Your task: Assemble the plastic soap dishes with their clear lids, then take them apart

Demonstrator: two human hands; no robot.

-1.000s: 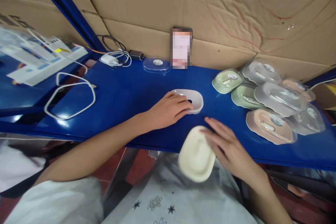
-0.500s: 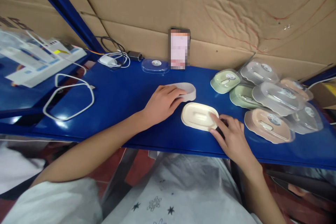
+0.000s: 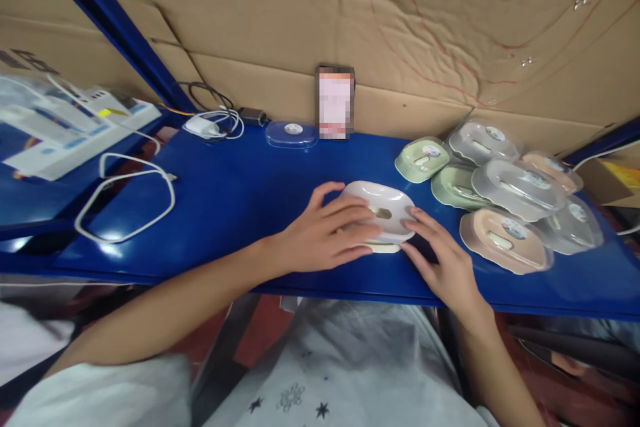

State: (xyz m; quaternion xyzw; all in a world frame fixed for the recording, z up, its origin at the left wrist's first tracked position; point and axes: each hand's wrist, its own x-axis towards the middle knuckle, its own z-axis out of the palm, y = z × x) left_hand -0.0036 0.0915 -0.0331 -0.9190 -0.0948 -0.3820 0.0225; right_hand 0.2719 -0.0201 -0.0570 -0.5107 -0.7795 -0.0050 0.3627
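Note:
A white oval tray (image 3: 384, 205) with a slot in its middle sits on top of a cream oval base (image 3: 385, 248) near the front edge of the blue table (image 3: 240, 193). My left hand (image 3: 325, 235) grips the tray's left side, fingers spread over its rim. My right hand (image 3: 445, 260) touches the tray's right side with its fingertips. Both pieces lie stacked between my hands.
A pile of green, pink and clear-lidded soap boxes (image 3: 505, 193) fills the right of the table. One clear lid (image 3: 292, 133) lies by a card (image 3: 335, 101) at the cardboard wall. A white cable loop (image 3: 120, 200) and a charger (image 3: 205, 125) lie at the left.
My left hand carried the white tray from behind onto the cream base. My right hand had set the cream base on the table and now steadies the stack.

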